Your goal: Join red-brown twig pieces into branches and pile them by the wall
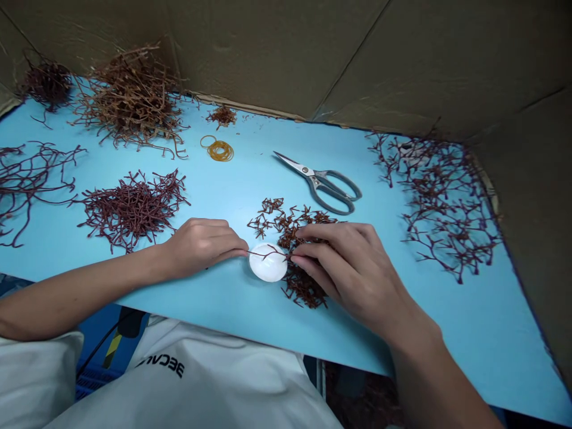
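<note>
A thin, forked reddish-brown twig [268, 254] stretches between my two hands above a small white bowl [267, 271]. My left hand [208, 246] pinches the twig's left end between thumb and forefinger. At the other end, the fingertips of my right hand [346, 262] are closed on the twig, and its tip there is partly hidden. Beneath and beside my right hand lies a heap of short brown twig pieces [306, 289]. To the left of my left hand is a pile of dark red stems [134, 205].
Grey-handled scissors [319, 182] lie half open beyond my hands. Yellow rubber bands [220, 151] sit near a small brown heap [222, 115]. A large twig pile [131, 98] is at back left, branched twigs [447, 196] at right. Cardboard walls [277, 53] enclose the blue tabletop [241, 179].
</note>
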`<state>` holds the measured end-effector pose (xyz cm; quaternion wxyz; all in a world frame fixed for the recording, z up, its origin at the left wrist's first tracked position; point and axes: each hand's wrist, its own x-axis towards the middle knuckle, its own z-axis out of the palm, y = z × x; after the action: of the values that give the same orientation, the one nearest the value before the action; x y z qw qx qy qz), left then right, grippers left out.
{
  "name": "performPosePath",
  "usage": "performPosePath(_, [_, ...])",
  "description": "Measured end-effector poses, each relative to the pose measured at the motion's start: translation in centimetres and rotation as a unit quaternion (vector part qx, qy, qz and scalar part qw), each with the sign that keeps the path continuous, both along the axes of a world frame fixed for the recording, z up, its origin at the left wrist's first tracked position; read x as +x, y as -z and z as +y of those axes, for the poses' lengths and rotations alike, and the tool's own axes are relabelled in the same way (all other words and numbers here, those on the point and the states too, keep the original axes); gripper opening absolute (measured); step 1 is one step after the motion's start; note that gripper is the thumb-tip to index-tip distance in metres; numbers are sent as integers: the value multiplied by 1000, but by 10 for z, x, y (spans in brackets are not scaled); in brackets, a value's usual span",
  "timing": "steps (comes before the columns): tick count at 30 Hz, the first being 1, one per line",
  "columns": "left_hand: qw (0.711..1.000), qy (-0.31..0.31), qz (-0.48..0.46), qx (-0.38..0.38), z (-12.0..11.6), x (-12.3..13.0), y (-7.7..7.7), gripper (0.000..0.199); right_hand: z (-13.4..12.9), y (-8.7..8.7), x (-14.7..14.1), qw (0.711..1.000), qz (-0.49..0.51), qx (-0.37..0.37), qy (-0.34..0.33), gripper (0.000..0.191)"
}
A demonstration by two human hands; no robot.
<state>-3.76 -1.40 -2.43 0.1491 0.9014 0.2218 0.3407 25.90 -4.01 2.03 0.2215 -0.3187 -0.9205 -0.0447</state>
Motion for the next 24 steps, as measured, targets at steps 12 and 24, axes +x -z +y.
performPosePath(12, [1000, -1, 18, -2, 0, -2, 1, 18, 1, 2, -3, 1000, -1, 1, -6, 6])
performPosePath(24, [1000, 1, -9, -12, -1, 0, -3, 17, 0, -1, 0, 1000, 22, -5, -4, 12])
